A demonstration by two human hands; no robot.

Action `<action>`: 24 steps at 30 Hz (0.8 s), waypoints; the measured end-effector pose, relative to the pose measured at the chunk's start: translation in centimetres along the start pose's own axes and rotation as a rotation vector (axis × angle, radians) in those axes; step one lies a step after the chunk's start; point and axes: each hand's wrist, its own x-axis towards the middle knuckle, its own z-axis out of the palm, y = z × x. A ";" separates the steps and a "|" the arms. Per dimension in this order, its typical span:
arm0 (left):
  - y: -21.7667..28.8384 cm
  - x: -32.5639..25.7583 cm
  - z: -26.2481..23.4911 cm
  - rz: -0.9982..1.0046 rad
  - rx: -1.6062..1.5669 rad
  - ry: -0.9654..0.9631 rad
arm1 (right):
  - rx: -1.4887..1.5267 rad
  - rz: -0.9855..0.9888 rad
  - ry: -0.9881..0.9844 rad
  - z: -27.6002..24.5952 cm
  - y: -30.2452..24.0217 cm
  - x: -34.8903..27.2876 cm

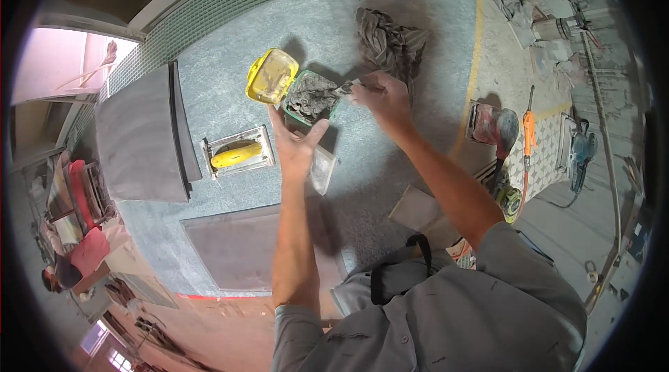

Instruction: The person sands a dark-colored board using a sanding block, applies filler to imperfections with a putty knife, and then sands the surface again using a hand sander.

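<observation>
My left hand [296,147] grips the near side of a small green tub [291,115], thumb and fingers spread around it. Grey, crumpled, dusty stuff [312,96] fills the tub, and its yellow lid [272,76] lies tipped back at the far left. To the tub's right, my right hand [385,101] pinches a small grey scrap [346,87] at the tub's rim. I cannot make out whether the scrap is separate from the contents. Left of my left hand lies a sanding block [239,152] with a yellow handle. A pale flat piece [321,170] is partly hidden behind my left wrist.
A crumpled dark cloth [394,44] lies beyond my right hand on the blue-grey table [230,72]. Dark sheets [136,135] are stacked at the left, another sheet [233,243] near me. At the right are a sander [491,123], an orange air tool [529,131] and a teal power tool [580,152].
</observation>
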 end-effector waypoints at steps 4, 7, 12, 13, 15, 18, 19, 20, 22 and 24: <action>-2.4 -0.1 0.4 0.078 0.203 0.084 | 0.044 0.164 -0.042 -1.7 1.0 -0.8; -2.4 0.3 0.7 0.050 0.127 0.059 | -0.043 0.180 -0.163 -2.2 1.1 -1.1; -2.8 0.9 0.3 0.018 0.071 0.040 | -0.606 -0.168 -0.326 -1.8 0.5 -1.6; -3.3 1.0 0.3 0.006 0.055 0.038 | -0.670 -0.258 -0.325 -1.9 0.7 -1.4; -3.3 1.1 0.2 0.022 0.133 0.032 | -0.715 -0.421 -0.289 -1.4 0.5 -1.2; -3.5 1.3 0.1 0.026 0.225 0.068 | -0.751 -0.587 -0.300 -0.7 -1.8 -1.3; -3.7 1.2 -0.1 0.027 0.246 0.080 | -0.768 -0.592 -0.322 -0.5 -1.7 -1.4; -3.9 1.1 -0.3 0.027 0.268 0.092 | -0.785 -0.597 -0.345 -0.4 -1.6 -1.6; -2.7 1.4 0.0 0.053 0.353 0.079 | -0.844 -0.637 -0.348 -0.8 -0.6 -1.6; -2.9 1.2 0.2 0.055 0.299 0.106 | -0.914 -0.657 -0.345 -0.9 0.4 -1.8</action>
